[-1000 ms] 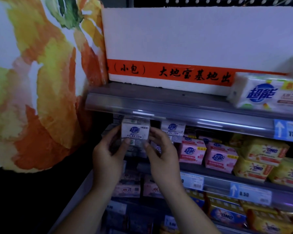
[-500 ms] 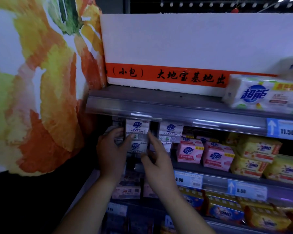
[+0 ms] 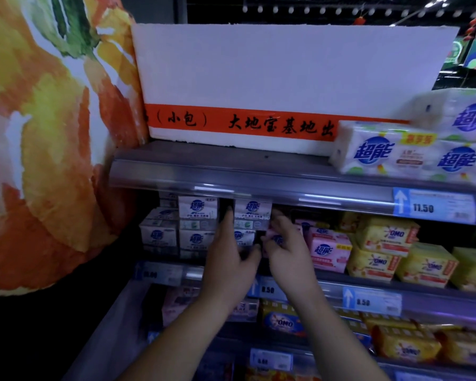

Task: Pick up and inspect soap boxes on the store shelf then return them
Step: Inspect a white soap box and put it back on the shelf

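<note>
Left hand [image 3: 228, 259]: fingers straight, raised against the white soap boxes [image 3: 252, 213] stacked on the middle shelf [image 3: 368, 287].
Right hand [image 3: 290, 251]: fingers curled round a pink soap box [image 3: 270, 233] on that shelf; blurred.

At frame centre I'm seeing a narrow dark gap [image 3: 226, 202] between the left white soap box [image 3: 198, 209] and the right white soap box [image 3: 252, 210]; the shelf rail [image 3: 259, 185] is overhanging it, and pink soap boxes [image 3: 329, 253] are blocking the right.
</note>
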{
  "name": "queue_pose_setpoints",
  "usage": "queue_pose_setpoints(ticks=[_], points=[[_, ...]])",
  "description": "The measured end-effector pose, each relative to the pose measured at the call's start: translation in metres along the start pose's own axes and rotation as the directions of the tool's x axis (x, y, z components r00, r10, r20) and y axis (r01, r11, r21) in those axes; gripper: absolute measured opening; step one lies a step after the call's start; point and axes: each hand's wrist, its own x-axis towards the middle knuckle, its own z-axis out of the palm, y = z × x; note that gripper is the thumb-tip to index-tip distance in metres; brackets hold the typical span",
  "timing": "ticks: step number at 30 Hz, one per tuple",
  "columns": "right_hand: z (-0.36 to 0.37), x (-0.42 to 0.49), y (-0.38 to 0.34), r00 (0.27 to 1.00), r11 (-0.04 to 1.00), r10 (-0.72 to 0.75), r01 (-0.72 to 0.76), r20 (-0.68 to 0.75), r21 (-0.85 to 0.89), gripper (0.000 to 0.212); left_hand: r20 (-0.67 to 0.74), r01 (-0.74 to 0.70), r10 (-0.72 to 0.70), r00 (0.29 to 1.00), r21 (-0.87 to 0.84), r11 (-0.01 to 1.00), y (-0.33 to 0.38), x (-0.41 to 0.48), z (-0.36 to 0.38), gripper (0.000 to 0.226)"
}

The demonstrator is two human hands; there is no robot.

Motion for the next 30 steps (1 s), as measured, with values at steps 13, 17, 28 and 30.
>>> queue_pose_setpoints(ticks=[13, 17, 28, 30], points=[[-0.051, -0.07, 0.007, 1.0, 0.99, 0.023, -0.021, -0.014, 0.137, 0.054, -0.033, -0.183, 0.182, 0.983, -0.321, 0.929, 0.002, -0.043, -0.015, 0.041], [-0.07, -0.083, 0.005, 1.0, 0.99, 0.01, -0.006, -0.023, 0.144, 0.047, 0.169, -0.151, 0.209, 0.963, -0.302, 0.941, 0.008, -0.046, -0.027, 0.078], [-0.109, -0.088, 0.008, 0.948, 0.955, -0.085, -0.01, 0.305, 0.298, 0.067, 0.311, -0.162, 0.293, 0.904, -0.385, 0.908, 0.012, -0.065, -0.023, 0.068], [-0.11, -0.089, 0.005, 0.944, 0.945, -0.121, 0.014, 0.308, 0.328, 0.067, 0.344, -0.114, 0.288, 0.893, -0.447, 0.887, 0.013, -0.064, -0.025, 0.071]])
